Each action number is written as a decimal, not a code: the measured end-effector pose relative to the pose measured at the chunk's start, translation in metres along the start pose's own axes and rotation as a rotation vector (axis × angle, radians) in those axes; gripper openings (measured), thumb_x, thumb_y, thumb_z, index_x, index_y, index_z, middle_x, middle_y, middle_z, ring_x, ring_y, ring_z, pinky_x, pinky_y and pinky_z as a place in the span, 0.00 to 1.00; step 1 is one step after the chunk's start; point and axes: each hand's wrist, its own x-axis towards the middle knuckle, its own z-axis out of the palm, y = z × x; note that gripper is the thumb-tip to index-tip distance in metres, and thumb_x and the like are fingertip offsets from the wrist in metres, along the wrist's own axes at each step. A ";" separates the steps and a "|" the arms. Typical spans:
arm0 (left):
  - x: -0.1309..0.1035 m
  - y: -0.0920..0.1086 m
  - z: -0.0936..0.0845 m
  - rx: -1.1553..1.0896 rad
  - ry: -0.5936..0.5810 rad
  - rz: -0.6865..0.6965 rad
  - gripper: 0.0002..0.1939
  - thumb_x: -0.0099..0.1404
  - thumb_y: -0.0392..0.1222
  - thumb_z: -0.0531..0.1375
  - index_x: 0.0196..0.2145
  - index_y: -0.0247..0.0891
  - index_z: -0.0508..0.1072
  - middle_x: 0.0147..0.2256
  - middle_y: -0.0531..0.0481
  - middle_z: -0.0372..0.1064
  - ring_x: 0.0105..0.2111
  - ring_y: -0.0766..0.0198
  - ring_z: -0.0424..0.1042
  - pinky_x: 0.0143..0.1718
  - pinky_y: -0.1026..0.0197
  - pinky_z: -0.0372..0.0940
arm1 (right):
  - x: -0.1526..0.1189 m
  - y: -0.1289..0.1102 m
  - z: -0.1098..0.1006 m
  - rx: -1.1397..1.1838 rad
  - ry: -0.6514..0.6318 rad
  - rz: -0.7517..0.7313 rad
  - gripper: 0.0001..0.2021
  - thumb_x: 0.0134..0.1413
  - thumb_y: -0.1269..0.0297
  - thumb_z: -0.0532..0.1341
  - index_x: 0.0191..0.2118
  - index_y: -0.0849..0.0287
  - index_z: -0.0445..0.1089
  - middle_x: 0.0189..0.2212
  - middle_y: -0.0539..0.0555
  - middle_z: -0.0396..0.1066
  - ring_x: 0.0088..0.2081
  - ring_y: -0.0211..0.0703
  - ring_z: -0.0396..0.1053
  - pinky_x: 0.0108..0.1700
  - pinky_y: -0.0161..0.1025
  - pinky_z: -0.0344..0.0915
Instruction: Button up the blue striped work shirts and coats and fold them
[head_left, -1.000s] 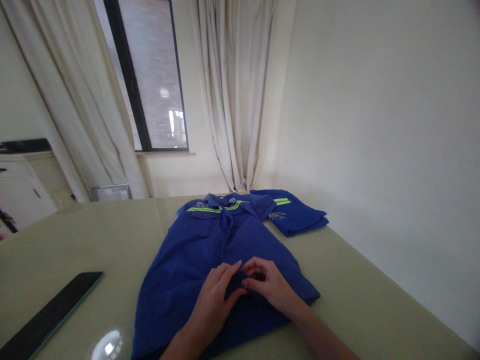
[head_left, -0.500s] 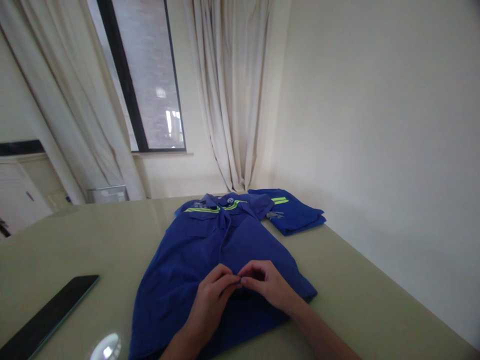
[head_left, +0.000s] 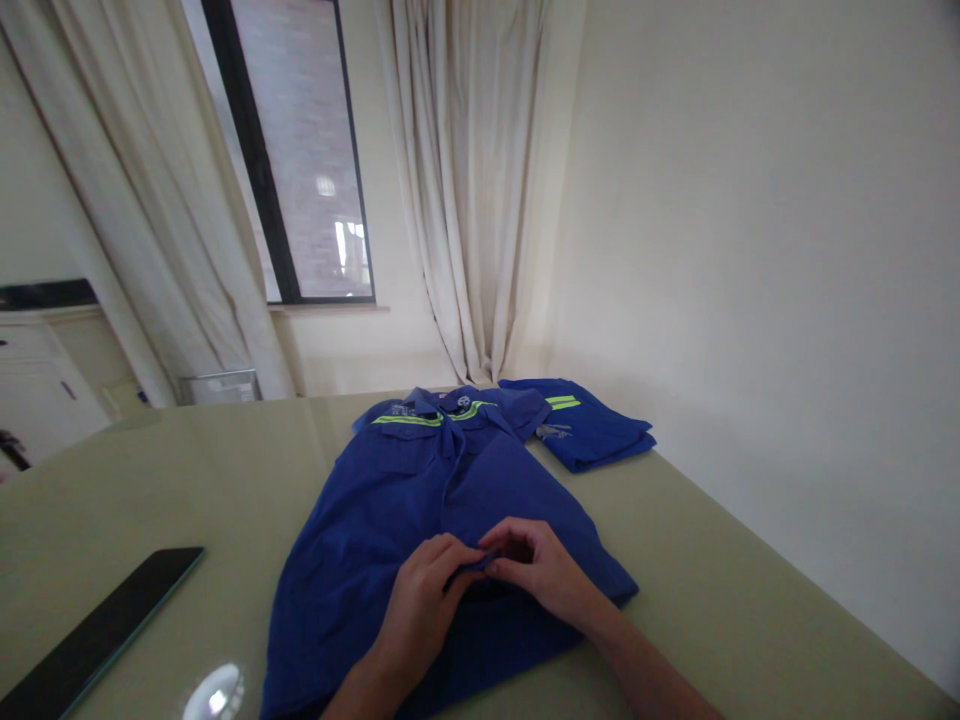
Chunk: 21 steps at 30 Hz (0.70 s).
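A blue short-sleeved work shirt (head_left: 390,500) with yellow-green stripes across the chest lies spread on the table, its collar at the far end. My left hand (head_left: 431,595) pinches the front edge of the shirt near its lower middle. Right beside it, my right hand (head_left: 536,568) grips the same edge between thumb and fingers. The fingertips of both hands almost meet, and the cloth between them is lifted a little. Whatever small fastening may be between the fingertips is hidden.
Behind the shirt to the right lies a folded blue garment (head_left: 592,425) with a matching stripe, close to the wall (head_left: 750,300). A long dark flat object (head_left: 112,625) rests on the pale green table (head_left: 247,480) at left, near a shiny white round object (head_left: 216,692).
The left fingers have parted slightly, showing more of the pinched cloth edge. Both hands stay at the same place on the shirt, and the view has shifted very slightly.
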 end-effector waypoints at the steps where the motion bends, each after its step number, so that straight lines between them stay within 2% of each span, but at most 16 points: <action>1: 0.000 0.000 -0.001 0.015 0.002 0.012 0.09 0.69 0.33 0.60 0.41 0.45 0.78 0.37 0.52 0.76 0.37 0.62 0.75 0.41 0.61 0.71 | 0.000 -0.001 0.000 -0.006 -0.001 -0.002 0.15 0.49 0.56 0.74 0.41 0.57 0.79 0.36 0.53 0.80 0.38 0.46 0.76 0.42 0.40 0.69; 6: 0.000 0.000 -0.004 0.075 -0.008 0.082 0.11 0.70 0.32 0.57 0.40 0.44 0.78 0.37 0.51 0.77 0.36 0.63 0.75 0.40 0.62 0.70 | -0.002 -0.009 0.001 -0.137 0.023 -0.016 0.14 0.50 0.53 0.73 0.38 0.57 0.81 0.33 0.52 0.79 0.36 0.46 0.74 0.40 0.38 0.68; 9: 0.001 -0.001 -0.005 0.080 -0.009 0.097 0.12 0.70 0.31 0.56 0.39 0.44 0.78 0.37 0.51 0.77 0.36 0.63 0.75 0.40 0.63 0.70 | -0.003 -0.011 0.000 -0.138 0.028 -0.022 0.14 0.49 0.53 0.73 0.38 0.56 0.81 0.34 0.52 0.80 0.37 0.46 0.74 0.41 0.39 0.67; 15: 0.002 0.003 -0.009 0.157 -0.026 0.130 0.15 0.68 0.27 0.55 0.38 0.44 0.78 0.36 0.51 0.76 0.35 0.63 0.74 0.39 0.63 0.70 | -0.001 -0.005 -0.002 -0.156 0.009 -0.003 0.17 0.47 0.51 0.75 0.40 0.56 0.81 0.29 0.49 0.75 0.31 0.40 0.68 0.34 0.36 0.61; 21: 0.004 0.002 -0.013 0.318 -0.041 0.212 0.14 0.71 0.31 0.53 0.41 0.45 0.77 0.41 0.50 0.77 0.37 0.62 0.75 0.40 0.60 0.70 | -0.001 -0.006 -0.003 -0.135 0.009 -0.003 0.20 0.46 0.48 0.74 0.40 0.57 0.81 0.27 0.49 0.74 0.30 0.40 0.67 0.33 0.35 0.61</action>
